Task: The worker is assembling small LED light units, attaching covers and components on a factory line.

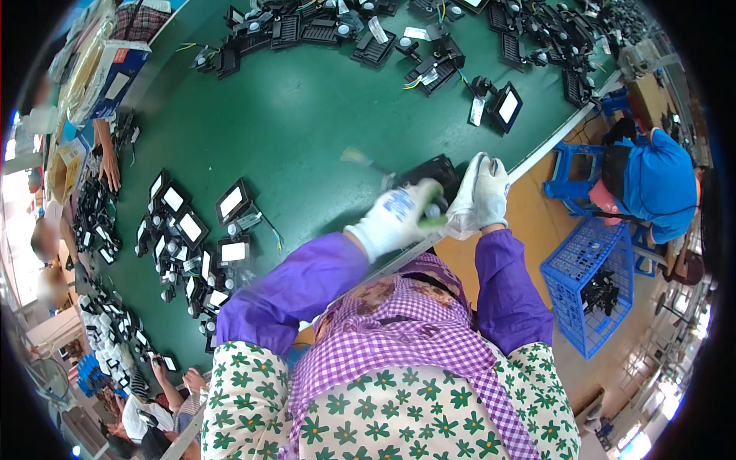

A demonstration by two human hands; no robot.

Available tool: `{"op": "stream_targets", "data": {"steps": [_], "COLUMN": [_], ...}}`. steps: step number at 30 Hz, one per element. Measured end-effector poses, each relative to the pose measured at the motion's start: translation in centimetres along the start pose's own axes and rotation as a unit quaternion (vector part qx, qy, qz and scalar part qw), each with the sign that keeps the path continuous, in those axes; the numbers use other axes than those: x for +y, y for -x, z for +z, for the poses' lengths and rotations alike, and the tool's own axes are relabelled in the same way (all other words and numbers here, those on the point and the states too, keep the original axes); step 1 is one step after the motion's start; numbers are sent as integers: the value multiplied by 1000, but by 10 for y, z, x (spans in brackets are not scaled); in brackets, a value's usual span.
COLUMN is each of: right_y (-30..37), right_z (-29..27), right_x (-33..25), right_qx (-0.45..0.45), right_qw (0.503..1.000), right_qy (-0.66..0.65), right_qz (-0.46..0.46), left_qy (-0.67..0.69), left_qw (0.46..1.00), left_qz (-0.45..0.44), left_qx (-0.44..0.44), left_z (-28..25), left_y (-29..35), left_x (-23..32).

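My left hand (399, 218), in a white glove with greenish fingertips, is curled round the near end of a black floodlight (429, 171) at the table's front edge. The hand and the lamp's cable end are smeared by motion. A pale rounded part shows between thumb and fingers. Just right of the lamp, my right hand (484, 192), also in a white glove, has its fingers pressed together. What they hold, if anything, is hidden. Farther right on the table, a floodlight with a white panel (507, 107) stands apart, a white tag beside it.
Several black floodlights are heaped on the green table (307, 115) at the left (184, 222) and along the far side (376, 47). A blue crate (586, 284) with black parts stands on the floor at right, near a seated person in blue (659, 188). Other people work at left.
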State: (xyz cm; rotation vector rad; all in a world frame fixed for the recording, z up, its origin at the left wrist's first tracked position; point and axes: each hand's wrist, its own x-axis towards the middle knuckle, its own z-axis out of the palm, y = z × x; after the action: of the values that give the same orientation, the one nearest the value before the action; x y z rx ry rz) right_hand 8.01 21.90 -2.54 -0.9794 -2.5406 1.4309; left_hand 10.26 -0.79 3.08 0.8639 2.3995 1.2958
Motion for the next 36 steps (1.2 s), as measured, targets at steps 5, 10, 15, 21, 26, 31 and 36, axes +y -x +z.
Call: {"op": "stream_targets", "data": {"steps": [5, 10, 15, 21, 26, 31, 36], "right_y": [1, 40, 39, 9, 118, 56, 70], "right_z": [11, 32, 42, 44, 35, 64, 68], "right_x": [-6, 8, 18, 0, -39, -45, -24], "right_qx": [-61, -74, -62, -113, -221, -260, -249], "right_qw": [935, 873, 861, 896, 851, 886, 834], "right_qy": [283, 399, 410, 337, 320, 334, 362], "right_qz": [-203, -270, -295, -266, -352, -188, -334], "left_qy": [403, 188, 77, 390, 464, 479, 516], "left_qw": [844, 851, 878, 860, 841, 791, 775], "left_qz": [-301, -444, -452, -324, -246, -370, -312], "left_qx": [190, 208, 136, 60, 128, 90, 190], "left_z": [-41, -31, -14, -16, 26, 27, 41], "left_y": [24, 56, 65, 57, 64, 65, 70], "left_x": [-34, -63, -85, -62, -70, -69, -73]}}
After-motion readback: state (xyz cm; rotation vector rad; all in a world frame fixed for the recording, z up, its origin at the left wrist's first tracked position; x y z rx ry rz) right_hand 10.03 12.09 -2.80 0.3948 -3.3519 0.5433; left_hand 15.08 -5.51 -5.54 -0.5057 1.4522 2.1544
